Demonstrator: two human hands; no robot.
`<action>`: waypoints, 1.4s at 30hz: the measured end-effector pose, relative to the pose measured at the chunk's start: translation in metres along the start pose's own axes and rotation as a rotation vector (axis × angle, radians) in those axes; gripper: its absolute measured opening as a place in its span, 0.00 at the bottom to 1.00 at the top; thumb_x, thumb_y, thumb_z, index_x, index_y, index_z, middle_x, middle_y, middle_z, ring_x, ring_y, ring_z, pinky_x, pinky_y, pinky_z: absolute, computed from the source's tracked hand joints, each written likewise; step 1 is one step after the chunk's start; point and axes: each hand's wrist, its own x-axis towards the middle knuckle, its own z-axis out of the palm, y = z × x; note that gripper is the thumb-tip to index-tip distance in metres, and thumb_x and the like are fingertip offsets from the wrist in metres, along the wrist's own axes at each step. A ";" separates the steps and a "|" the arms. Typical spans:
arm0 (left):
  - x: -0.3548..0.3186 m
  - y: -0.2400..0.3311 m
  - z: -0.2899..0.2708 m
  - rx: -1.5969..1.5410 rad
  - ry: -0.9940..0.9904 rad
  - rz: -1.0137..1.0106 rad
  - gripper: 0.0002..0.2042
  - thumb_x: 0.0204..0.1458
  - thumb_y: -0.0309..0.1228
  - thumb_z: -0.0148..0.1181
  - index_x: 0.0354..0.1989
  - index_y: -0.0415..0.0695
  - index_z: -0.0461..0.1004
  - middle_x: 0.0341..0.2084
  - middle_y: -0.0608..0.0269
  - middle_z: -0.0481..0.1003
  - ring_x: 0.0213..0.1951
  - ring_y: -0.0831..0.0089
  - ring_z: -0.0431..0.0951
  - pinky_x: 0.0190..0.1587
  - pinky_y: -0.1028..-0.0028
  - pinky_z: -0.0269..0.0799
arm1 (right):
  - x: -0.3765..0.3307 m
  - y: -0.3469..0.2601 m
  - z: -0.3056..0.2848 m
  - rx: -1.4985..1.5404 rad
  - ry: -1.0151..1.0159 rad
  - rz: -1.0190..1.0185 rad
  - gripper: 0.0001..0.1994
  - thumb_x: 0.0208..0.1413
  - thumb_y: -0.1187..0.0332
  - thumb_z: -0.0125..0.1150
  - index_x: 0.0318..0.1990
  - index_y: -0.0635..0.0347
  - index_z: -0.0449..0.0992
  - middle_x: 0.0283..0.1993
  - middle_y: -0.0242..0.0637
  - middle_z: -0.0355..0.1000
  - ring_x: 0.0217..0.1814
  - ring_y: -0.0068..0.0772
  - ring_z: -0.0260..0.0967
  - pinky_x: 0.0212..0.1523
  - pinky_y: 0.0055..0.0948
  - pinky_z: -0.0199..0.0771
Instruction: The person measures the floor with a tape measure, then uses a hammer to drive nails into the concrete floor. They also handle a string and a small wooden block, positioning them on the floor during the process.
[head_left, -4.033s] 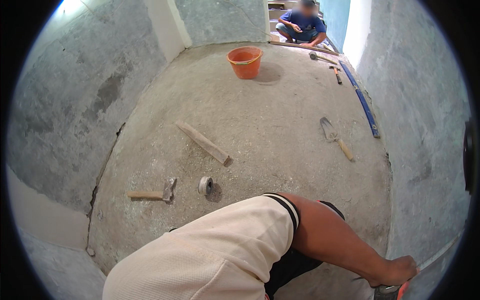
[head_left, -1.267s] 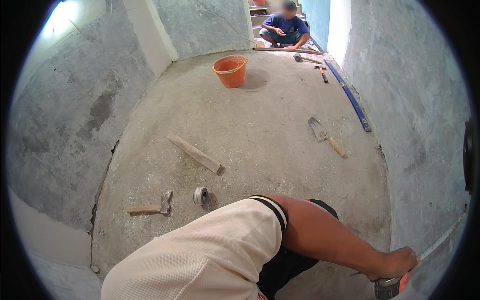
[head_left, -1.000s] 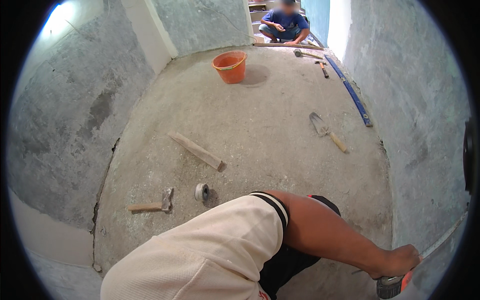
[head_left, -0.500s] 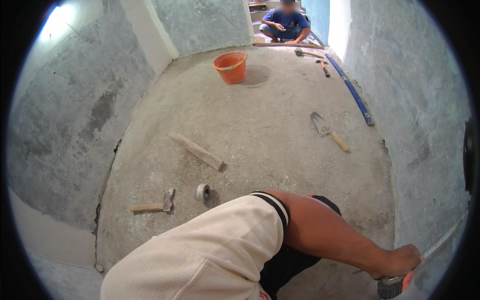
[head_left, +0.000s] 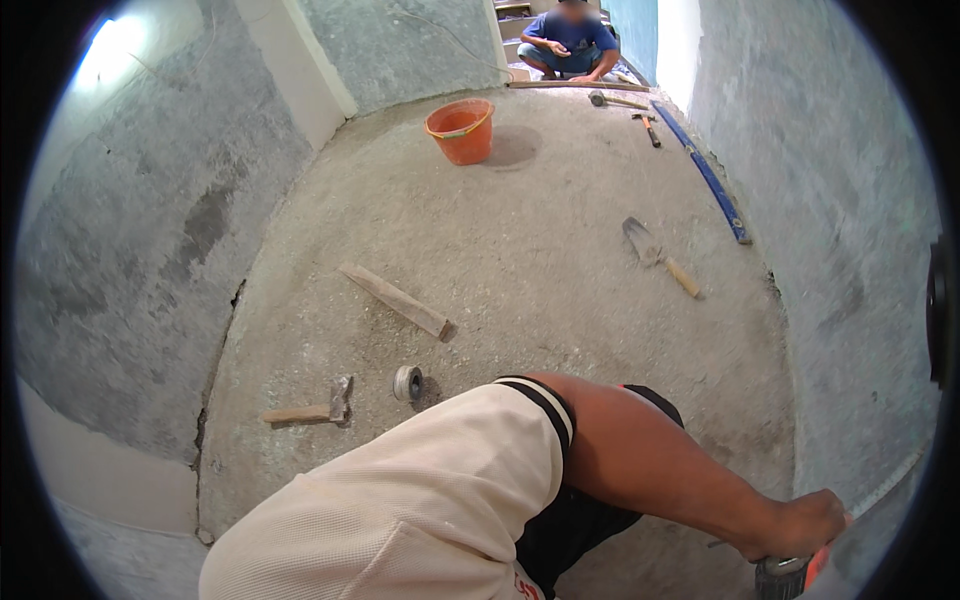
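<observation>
Two rough grey walls (head_left: 130, 240) flank a concrete floor (head_left: 520, 290), with a person in blue (head_left: 572, 45) crouching at the far end. One cream-sleeved arm (head_left: 400, 480) reaches across toward the lower right. A long blue level (head_left: 706, 177) lies along the right wall's foot, probably tucked aside there. An orange bucket (head_left: 462, 135) stands upright on its base; a wood offcut (head_left: 395, 302) lies flat. A trowel (head_left: 643, 242) and a wooden-handled hatchet (head_left: 305, 413) rest on the floor, likely within easy reach. Low beside the right wall, the left hand (head_left: 805, 525) curls, seemingly gripping a black-and-orange tool (head_left: 785, 577), perhaps to steady it; the right hand does not show, so I cannot tell its state. Smallest, a spool (head_left: 402, 384) sits near the hatchet's head.
</observation>
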 end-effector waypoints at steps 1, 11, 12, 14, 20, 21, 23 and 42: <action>0.009 -0.012 -0.001 0.075 -0.042 0.107 0.20 0.71 0.42 0.41 0.34 0.39 0.70 0.31 0.56 0.75 0.35 0.66 0.77 0.42 0.62 0.73 | -0.002 -0.006 -0.007 0.074 0.000 0.043 0.19 0.62 0.60 0.52 0.56 0.53 0.80 0.47 0.56 0.79 0.47 0.53 0.78 0.45 0.49 0.77; -0.016 -0.003 0.012 0.253 0.015 -0.022 0.16 0.66 0.37 0.50 0.39 0.38 0.80 0.35 0.55 0.81 0.33 0.63 0.81 0.33 0.65 0.75 | -0.007 -0.156 -0.189 1.008 0.573 0.115 0.18 0.67 0.66 0.51 0.56 0.66 0.78 0.43 0.49 0.80 0.41 0.42 0.78 0.41 0.35 0.80; -0.032 0.030 0.014 -0.121 0.021 -0.339 0.16 0.67 0.38 0.50 0.42 0.36 0.79 0.37 0.52 0.80 0.33 0.61 0.80 0.31 0.66 0.74 | -0.007 -0.179 -0.209 1.088 0.606 0.074 0.16 0.66 0.66 0.54 0.57 0.63 0.78 0.40 0.47 0.79 0.37 0.40 0.77 0.36 0.35 0.77; -0.047 -0.028 0.002 0.083 0.079 -0.288 0.21 0.70 0.43 0.43 0.37 0.39 0.75 0.34 0.56 0.76 0.36 0.66 0.76 0.40 0.65 0.72 | 0.001 -0.229 -0.234 1.177 0.394 -0.050 0.24 0.71 0.54 0.45 0.66 0.58 0.70 0.55 0.43 0.71 0.53 0.36 0.69 0.52 0.35 0.65; -0.144 0.053 -0.041 -0.258 0.270 -0.675 0.22 0.71 0.50 0.43 0.36 0.45 0.76 0.32 0.65 0.73 0.35 0.76 0.72 0.41 0.72 0.70 | -0.108 -0.432 -0.238 1.637 -0.263 -0.120 0.38 0.72 0.36 0.34 0.64 0.65 0.70 0.53 0.37 0.71 0.55 0.32 0.67 0.55 0.34 0.64; -0.171 0.071 -0.045 -0.324 0.312 -0.702 0.22 0.70 0.50 0.43 0.36 0.46 0.76 0.32 0.66 0.73 0.35 0.76 0.72 0.41 0.71 0.70 | -0.146 -0.462 -0.252 1.670 -0.322 -0.121 0.39 0.71 0.35 0.34 0.62 0.66 0.72 0.49 0.35 0.72 0.50 0.30 0.69 0.50 0.32 0.67; -0.223 0.102 -0.044 -0.365 0.382 -0.628 0.21 0.70 0.50 0.45 0.37 0.46 0.76 0.33 0.66 0.73 0.36 0.76 0.72 0.42 0.72 0.69 | -0.208 -0.509 -0.297 1.562 -0.434 -0.209 0.32 0.73 0.43 0.44 0.60 0.68 0.74 0.43 0.33 0.74 0.42 0.26 0.71 0.41 0.27 0.69; -0.518 0.320 -0.193 -0.440 0.715 -0.436 0.19 0.67 0.48 0.57 0.43 0.43 0.81 0.29 0.69 0.78 0.32 0.77 0.78 0.39 0.73 0.74 | -0.283 -0.911 -0.519 1.288 -0.719 -0.124 0.10 0.68 0.65 0.62 0.38 0.62 0.77 0.29 0.30 0.72 0.28 0.19 0.66 0.28 0.21 0.64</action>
